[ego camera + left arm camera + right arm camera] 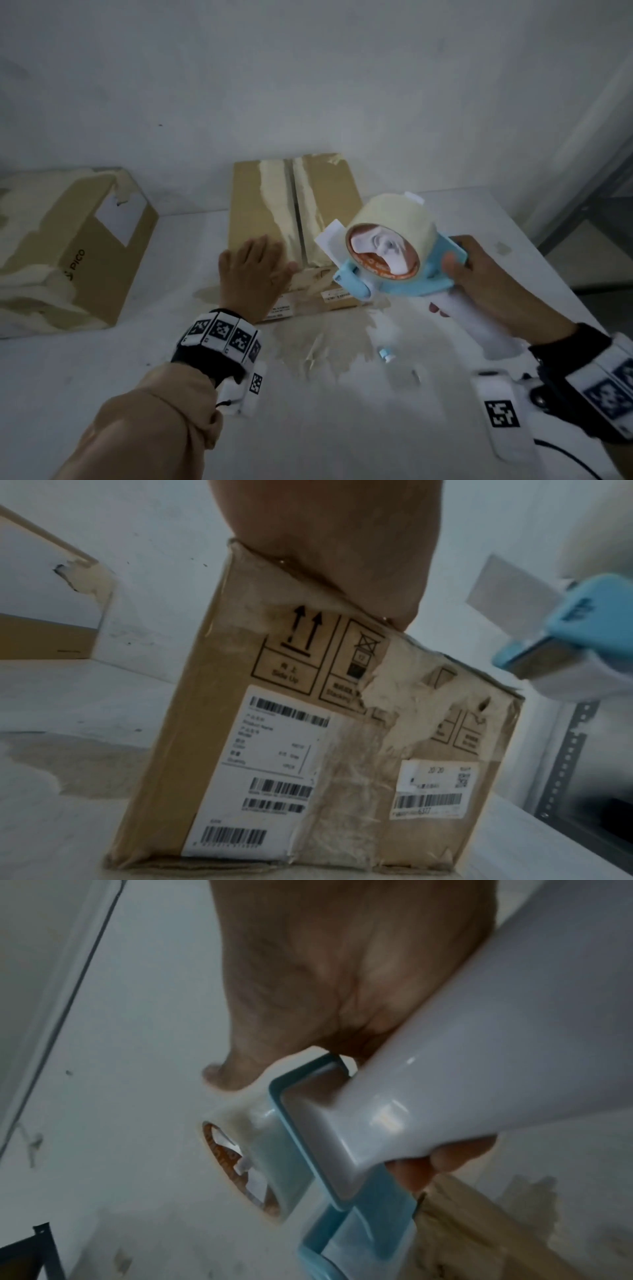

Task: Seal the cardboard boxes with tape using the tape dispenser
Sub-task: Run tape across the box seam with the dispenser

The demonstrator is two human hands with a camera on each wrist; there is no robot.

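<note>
Cardboard boxes sit on the white counter [85,377]: the middle box [270,192] lies with its flaps down and the centre seam showing between two torn, pale strips of old tape, and its contents are hidden. The second box [68,246], well to the left of the middle box, is wrapped in ragged, wrinkled tape and carries a white label. The left hand [253,274] lies flat on the near left corner of the middle box, fingers straight and spread. The right hand [493,284] curls around the smooth white handle of the tape dispenser [394,260], held in the air just right of the middle box; its frame is light blue plastic and bears a cream roll with an orange core. Only the left wrist view shows the middle box's near face [308,750]: barcode labels, up arrows, peeled patches of tape. The right wrist view alone shows the fingertips [455,1156] wrapping under the glossy handle. A brownish stain [325,342] marks the counter in front of the middle box.
</note>
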